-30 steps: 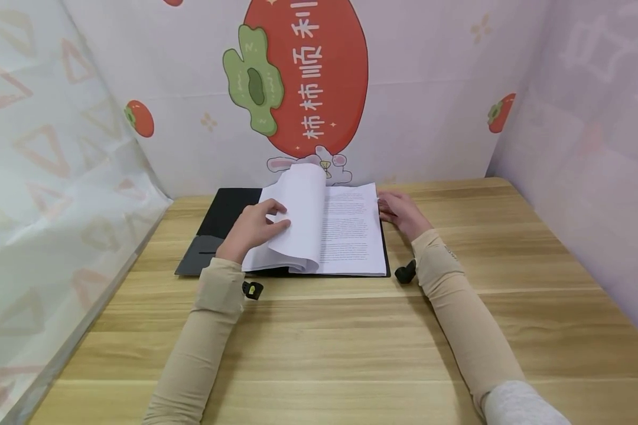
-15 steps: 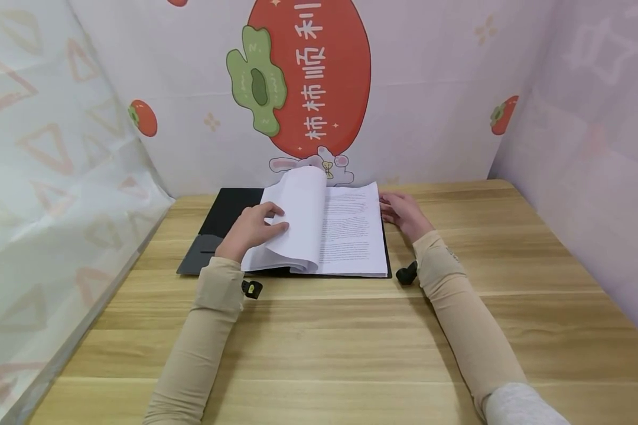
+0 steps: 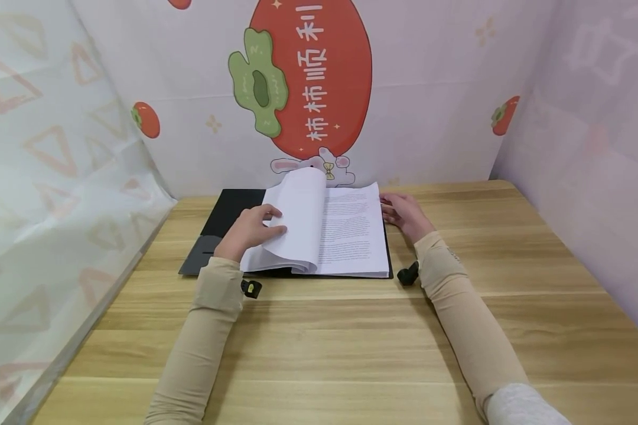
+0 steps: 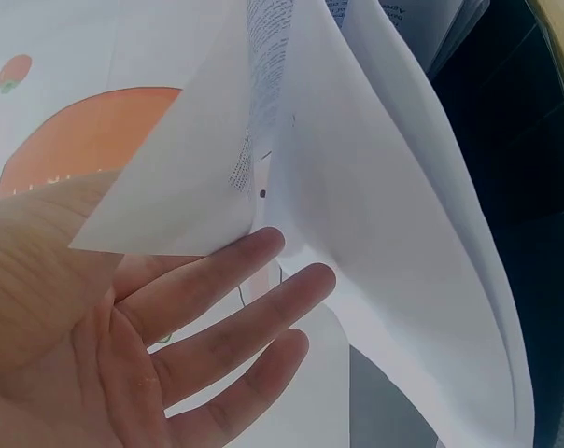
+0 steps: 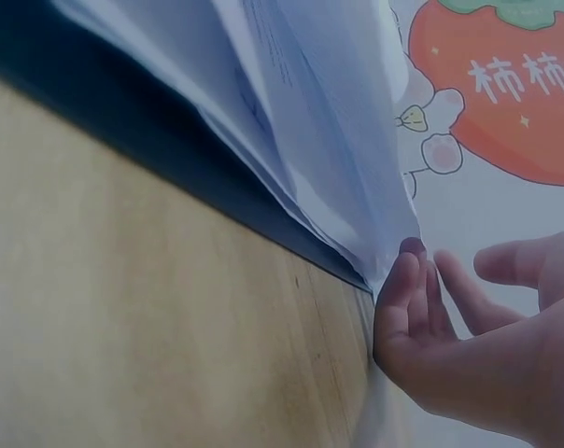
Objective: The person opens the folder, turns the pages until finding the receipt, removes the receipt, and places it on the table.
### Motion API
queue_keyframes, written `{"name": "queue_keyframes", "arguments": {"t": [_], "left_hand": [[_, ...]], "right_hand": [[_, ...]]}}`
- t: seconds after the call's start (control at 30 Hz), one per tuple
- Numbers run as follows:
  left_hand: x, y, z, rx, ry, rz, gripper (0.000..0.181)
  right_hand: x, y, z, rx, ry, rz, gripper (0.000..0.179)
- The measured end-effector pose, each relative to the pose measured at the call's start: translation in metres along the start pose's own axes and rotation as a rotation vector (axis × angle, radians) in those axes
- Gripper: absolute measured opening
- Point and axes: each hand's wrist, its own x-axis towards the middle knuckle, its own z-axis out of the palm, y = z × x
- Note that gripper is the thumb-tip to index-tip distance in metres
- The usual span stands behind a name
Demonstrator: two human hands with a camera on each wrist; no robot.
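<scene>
A black folder (image 3: 228,211) lies spread on the table with a stack of printed sheets (image 3: 345,236) in it. Several turned sheets (image 3: 300,218) curl over toward the left. My left hand (image 3: 248,230) rests at these curled sheets, thumb and index finger apart; in the left wrist view its other fingers (image 4: 254,331) extend loosely, and a loose page corner (image 4: 170,210) overlaps the hand. At the stack's right edge is my right hand (image 3: 406,215). In the right wrist view its bent fingertips (image 5: 411,248) touch the paper's corner, with the thumb apart.
The wooden table (image 3: 319,348) extends in front of the folder and to its right. A printed cloth (image 3: 425,118) hangs behind, close to the folder's far edge. Small black wrist devices (image 3: 408,274) hang beside both sleeves.
The whole scene shifts slightly in the head view. My left hand moves a little left relative to the curled sheets; my right hand stays at the stack's right edge.
</scene>
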Motion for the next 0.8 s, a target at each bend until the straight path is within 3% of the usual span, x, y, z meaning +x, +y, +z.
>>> {"name": "queue_keyframes", "arguments": {"t": [0.2, 0.8], "left_hand": [[0.003, -0.004, 0.001, 0.038, 0.003, 0.004, 0.045], [-0.001, -0.016, 0.005, 0.224, -0.051, -0.155, 0.052]], "right_hand": [[-0.002, 0.0, -0.003, 0.012, 0.003, 0.002, 0.046], [-0.002, 0.001, 0.001, 0.04, -0.022, 0.01, 0.047]]}}
